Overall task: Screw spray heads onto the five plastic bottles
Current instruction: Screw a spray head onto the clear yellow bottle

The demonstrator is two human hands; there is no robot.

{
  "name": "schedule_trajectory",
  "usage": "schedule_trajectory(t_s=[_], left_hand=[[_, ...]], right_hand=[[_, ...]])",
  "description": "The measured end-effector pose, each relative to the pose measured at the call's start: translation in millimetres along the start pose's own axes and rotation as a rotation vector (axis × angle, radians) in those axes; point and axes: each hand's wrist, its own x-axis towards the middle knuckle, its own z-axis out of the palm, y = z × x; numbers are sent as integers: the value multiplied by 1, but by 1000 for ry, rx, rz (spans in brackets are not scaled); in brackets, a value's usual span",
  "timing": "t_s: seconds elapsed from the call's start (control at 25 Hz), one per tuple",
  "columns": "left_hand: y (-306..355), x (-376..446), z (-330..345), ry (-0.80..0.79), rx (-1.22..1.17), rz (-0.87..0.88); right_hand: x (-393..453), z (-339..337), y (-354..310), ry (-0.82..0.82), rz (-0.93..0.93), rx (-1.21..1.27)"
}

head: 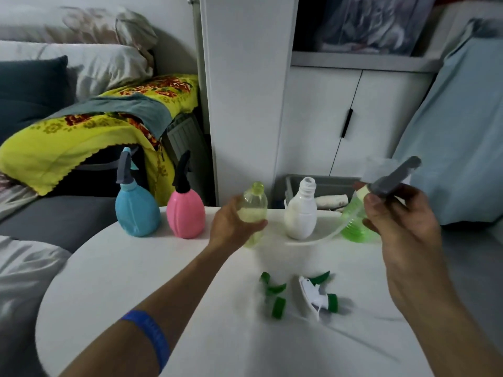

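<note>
Two bottles already wear heads; the yellow bottle (pixel 253 210) I want next stands upright, neck open, gripped by my left hand (pixel 234 224). My right hand (pixel 400 213) pinches the grey spray head (pixel 394 178), which lies tilted, its dip tube (pixel 321 238) trailing toward the left hand. The head sits right of and slightly above that neck, so I judge it must swing leftward over the counter (pixel 190 308).

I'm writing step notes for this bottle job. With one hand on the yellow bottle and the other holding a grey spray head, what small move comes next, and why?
Probably bring the grey spray head in the right hand over to the yellow bottle and feed its dip tube into the open neck. The left hand already grips that bottle, and the head hangs well off to its right.
</note>
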Motion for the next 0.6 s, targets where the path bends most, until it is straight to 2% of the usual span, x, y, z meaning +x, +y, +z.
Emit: schedule_trajectory(t_s=[0.12,0.24,0.36,0.6], left_hand=[[-9,-44,-44,-43,210,160],[-18,-96,-90,110,505,359],[-18,-125,-113,178,653,336],[-17,-139,-119,195,646,356]], right_hand=[[0,2,-10,63,-23,109],[-6,10,-21,67,-6,181],[-12,21,-22,18,30,228],[-27,47,-20,-60,52,213]])
